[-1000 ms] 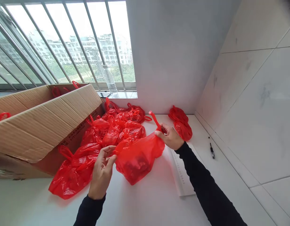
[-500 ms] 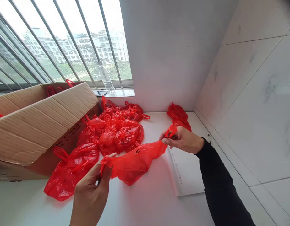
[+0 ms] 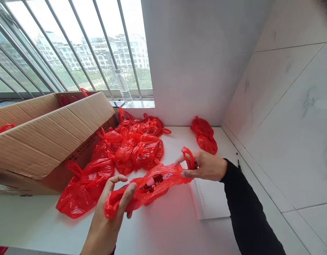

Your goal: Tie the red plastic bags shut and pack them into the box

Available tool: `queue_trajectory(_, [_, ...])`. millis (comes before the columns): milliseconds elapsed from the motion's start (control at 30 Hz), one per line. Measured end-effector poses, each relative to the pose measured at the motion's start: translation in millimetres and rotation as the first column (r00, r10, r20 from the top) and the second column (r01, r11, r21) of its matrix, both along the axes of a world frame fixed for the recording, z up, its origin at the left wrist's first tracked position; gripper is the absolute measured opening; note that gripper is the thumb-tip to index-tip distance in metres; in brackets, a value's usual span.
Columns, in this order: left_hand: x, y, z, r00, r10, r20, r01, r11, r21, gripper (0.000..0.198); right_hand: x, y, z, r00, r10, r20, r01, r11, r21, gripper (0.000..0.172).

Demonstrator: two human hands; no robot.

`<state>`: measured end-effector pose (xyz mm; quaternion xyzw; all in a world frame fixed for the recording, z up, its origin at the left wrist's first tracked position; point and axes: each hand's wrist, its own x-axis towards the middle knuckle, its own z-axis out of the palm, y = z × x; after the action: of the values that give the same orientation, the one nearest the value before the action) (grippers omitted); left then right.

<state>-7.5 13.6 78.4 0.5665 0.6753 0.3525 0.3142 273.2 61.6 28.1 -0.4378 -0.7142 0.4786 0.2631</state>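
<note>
Between my hands, above the white table (image 3: pixel 163 233), hangs a red plastic bag (image 3: pixel 150 200) with its mouth spread apart. Small dark red and pink printed packets (image 3: pixel 155 182) show inside it. My left hand (image 3: pixel 112 198) grips the bag's left end, thumb on top and the index finger raised. My right hand (image 3: pixel 202 164) pinches the right end, and a red handle loop stands up at its fingers. Behind my left hand lie several knotted red plastic bags (image 3: pixel 147 150), their contents hidden.
An open cardboard box (image 3: pixel 51 138) with red bags inside stands at the left. A white spiral notebook (image 3: pixel 213 202) lies below my right hand. Another red bag (image 3: pixel 204 134) rests by the back wall. A clear bottle (image 3: pixel 123 86) stands on the sill before the barred window.
The bag's mouth has gone from stretched closed to spread apart, so the packets inside now show. My left hand has shifted its grip at the bag's left end. The view has shifted slightly.
</note>
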Motion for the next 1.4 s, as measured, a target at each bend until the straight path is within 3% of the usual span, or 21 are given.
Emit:
queue_trajectory(133, [7, -17, 5.9, 0.991, -0.111, -0.079, 0.093, 0.975, -0.204, 0.057, -2, -1, 2.6, 0.993, -0.107, 0.046, 0.104, 0.992, 0.071, 0.020])
queue_trajectory(200, [3, -20, 3.5, 0.981, -0.164, -0.108, 0.136, 0.964, -0.229, 0.049, -2, -2, 3.4, 0.991, -0.115, 0.070, 0.109, 0.991, 0.080, 0.021])
queue_trajectory(267, [-5, -18, -1.1, 0.968, -0.167, -0.187, 0.130, 0.972, -0.195, 0.037, -1, -5, 3.5, 0.992, -0.077, 0.097, 0.071, 0.995, 0.068, 0.027])
queue_trajectory(467, [-6, -16, 1.0, 0.956, -0.103, -0.276, 0.091, 0.994, -0.054, 0.039, 1, -15, 0.5, 0.971, 0.083, 0.222, -0.078, 0.996, -0.030, 0.057])
queue_trajectory(633, [0, -17, 4.2, 0.975, -0.064, -0.212, 0.060, 0.998, -0.026, 0.040, -2, -17, 2.3, 0.946, 0.004, 0.324, -0.013, 1.000, 0.025, 0.052])
queue_trajectory(867, [-21, -18, -10.9, 0.935, -0.217, -0.281, 0.206, 0.976, -0.069, 0.049, -4, -19, 1.0, 0.928, -0.017, 0.372, 0.003, 0.999, 0.038, 0.050])
queue_trajectory(967, [-20, -19, -12.9, 0.916, -0.167, -0.366, 0.167, 0.985, -0.033, 0.034, -9, -19, 0.3, 0.939, 0.027, 0.342, -0.048, 0.997, 0.052, 0.047])
queue_trajectory(1100, [-18, -17, -16.7, 0.837, -0.078, -0.542, 0.127, 0.990, 0.054, 0.022, -15, -20, 5.8, 0.953, 0.138, 0.269, -0.159, 0.986, 0.058, 0.051])
queue_trajectory(1267, [-18, -14, -20.7, 0.848, -0.068, -0.525, 0.116, 0.992, 0.059, 0.026, -22, -20, 8.4, 0.956, 0.232, 0.182, -0.245, 0.968, 0.054, 0.066])
queue_trajectory(1400, [-18, -14, -18.9, 0.882, -0.081, -0.463, 0.101, 0.995, 0.018, 0.030, -29, -18, 1.0, 0.956, 0.226, 0.187, -0.249, 0.963, 0.107, 0.061])
